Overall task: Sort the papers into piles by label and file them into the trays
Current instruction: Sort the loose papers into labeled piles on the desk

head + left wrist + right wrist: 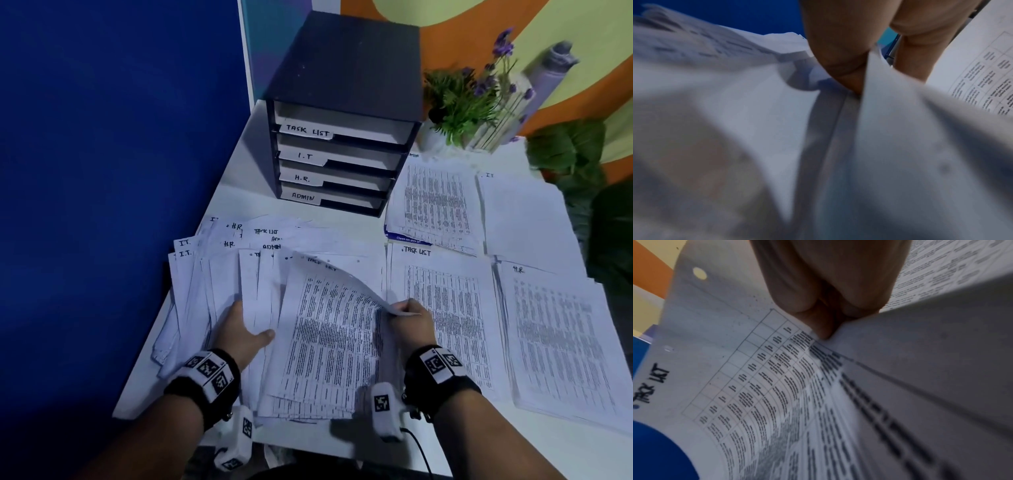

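A fanned heap of unsorted papers (219, 274) lies at the table's left. My left hand (245, 325) holds it, fingers slid between sheets and thumb on top; in the left wrist view a sheet (890, 129) passes between thumb and finger of the left hand (882, 80). My right hand (409, 310) pinches the right edge of the top sheet (329, 329), marked TASK LIST, and lifts it into a curl. The right wrist view shows the right hand (828, 331) gripping that sheet (756, 386). To the right lie the TASK LIST pile (445, 308), H.R. pile (561, 335), ADMIN pile (433, 202) and IT pile (524, 212).
A black tray unit (342, 61) stands at the back, its trays labelled TASK LIST, I.T, H.R. and ADMIN from top to bottom. A blue partition (102, 171) borders the table's left. A potted plant (469, 102) and green leaves (575, 154) sit at the back right.
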The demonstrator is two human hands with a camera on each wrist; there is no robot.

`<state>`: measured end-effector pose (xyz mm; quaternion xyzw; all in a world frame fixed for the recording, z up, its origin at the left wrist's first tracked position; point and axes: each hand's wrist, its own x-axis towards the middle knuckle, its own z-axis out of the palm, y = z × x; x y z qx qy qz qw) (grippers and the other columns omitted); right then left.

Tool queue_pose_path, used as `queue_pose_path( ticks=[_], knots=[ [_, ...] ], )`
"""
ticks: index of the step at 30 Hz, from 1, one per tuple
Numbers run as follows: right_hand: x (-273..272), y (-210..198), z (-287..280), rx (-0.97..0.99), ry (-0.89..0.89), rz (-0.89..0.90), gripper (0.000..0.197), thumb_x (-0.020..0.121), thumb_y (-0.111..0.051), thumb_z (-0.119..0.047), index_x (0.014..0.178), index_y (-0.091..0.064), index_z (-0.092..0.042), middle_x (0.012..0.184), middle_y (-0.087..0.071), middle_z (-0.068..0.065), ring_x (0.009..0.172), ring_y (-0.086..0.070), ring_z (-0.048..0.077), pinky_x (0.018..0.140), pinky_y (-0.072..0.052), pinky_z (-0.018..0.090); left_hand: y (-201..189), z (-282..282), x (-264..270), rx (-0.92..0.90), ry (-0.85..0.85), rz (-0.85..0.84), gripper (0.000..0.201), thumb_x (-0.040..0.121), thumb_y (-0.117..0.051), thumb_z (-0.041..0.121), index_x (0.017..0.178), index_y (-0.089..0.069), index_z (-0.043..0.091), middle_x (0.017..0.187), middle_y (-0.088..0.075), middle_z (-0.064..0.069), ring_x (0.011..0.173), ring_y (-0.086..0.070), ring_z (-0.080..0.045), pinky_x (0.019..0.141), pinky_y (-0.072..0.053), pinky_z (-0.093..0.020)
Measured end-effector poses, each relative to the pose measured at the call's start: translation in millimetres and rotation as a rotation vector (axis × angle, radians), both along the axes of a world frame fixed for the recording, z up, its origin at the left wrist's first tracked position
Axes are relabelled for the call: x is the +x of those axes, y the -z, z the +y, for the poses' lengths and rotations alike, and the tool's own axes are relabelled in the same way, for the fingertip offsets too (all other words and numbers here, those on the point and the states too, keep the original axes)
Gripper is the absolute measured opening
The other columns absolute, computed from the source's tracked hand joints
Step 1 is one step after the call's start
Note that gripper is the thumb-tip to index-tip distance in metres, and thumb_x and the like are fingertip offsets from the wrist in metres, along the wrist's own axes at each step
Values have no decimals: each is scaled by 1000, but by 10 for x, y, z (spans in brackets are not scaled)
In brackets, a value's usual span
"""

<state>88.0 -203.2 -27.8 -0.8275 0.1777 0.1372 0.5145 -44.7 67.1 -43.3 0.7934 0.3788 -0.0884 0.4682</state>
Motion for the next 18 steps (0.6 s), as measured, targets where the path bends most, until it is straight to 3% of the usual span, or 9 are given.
queue_pose_path(
  ticks=[3, 5, 7, 9, 11, 13, 14, 16, 18],
  knots=[
    [-9, -35, -43, 19, 1, -34, 24, 86, -60, -2, 67, -49, -14, 59, -55, 5, 51, -50, 19, 45, -42, 20, -60, -49, 13, 22, -51, -70, 81, 76, -78, 21, 144, -34, 22, 134, -55, -3, 119, -54, -24, 101, -45, -36],
    [4, -41, -78, -10, -30, -76, 13, 89, -56, -5, 78, -55, -12, 70, -62, 8, 57, -56, 20, 47, -46, 18, -148, -99, 18, 18, -91, -139, 65, 81, -73, 10, 137, -41, 19, 125, -60, -4, 109, -57, -24, 92, -45, -30],
    [34, -25, -97, 14, -85, -57, 18, 87, -55, -9, 101, -60, -18, 88, -69, 9, 72, -66, 24, 63, -58, 32, -260, -159, 37, 3, -125, -191, 55, 84, -68, 3, 133, -45, 16, 120, -62, -4, 105, -58, -22, 88, -43, -26],
    [35, -75, -61, 136, -128, -7, 28, 85, -59, -13, 111, -60, -23, 91, -70, 4, 74, -65, 21, 69, -57, 38, -358, -228, 67, -126, -111, -273, 50, 87, -63, -2, 131, -48, 14, 119, -64, -3, 108, -60, -21, 89, -43, -26],
    [35, -155, 1, 244, -154, 13, 21, 88, -59, -10, 108, -60, -17, 82, -65, 4, 68, -57, 20, 64, -51, 36, -400, -309, 103, -376, -18, -341, 48, 90, -57, -4, 132, -51, 20, 122, -66, 2, 114, -61, -15, 95, -46, -30],
    [48, -238, 41, 274, -161, 13, 10, 90, -57, -1, 95, -57, -9, 69, -54, 7, 58, -50, 19, 55, -44, 31, -374, -367, 153, -485, 63, -317, 40, 97, -49, 4, 126, -57, 30, 123, -66, 7, 116, -60, -10, 98, -44, -31],
    [69, -256, 49, 253, -152, -8, 11, 88, -56, 3, 87, -54, -8, 65, -49, 7, 53, -47, 18, 51, -42, 29, -354, -382, 177, -443, 64, -294, 31, 100, -46, 11, 117, -61, 32, 117, -68, 7, 113, -61, -13, 94, -44, -29],
    [127, -224, 22, 100, -173, -52, 17, 82, -54, 6, 76, -49, -9, 59, -46, 7, 48, -45, 16, 48, -40, 27, -266, -340, 223, -100, 42, -197, 16, 99, -49, 22, 104, -63, 25, 104, -68, -3, 105, -63, -26, 84, -45, -27],
    [145, -185, -27, -68, -260, -64, 16, 80, -53, 6, 72, -53, -9, 61, -55, 9, 52, -48, 19, 52, -40, 28, -215, -276, 210, 308, 81, -4, 30, 91, -59, 33, 120, -61, 23, 125, -60, -7, 119, -54, -29, 98, -43, -32]
  ],
)
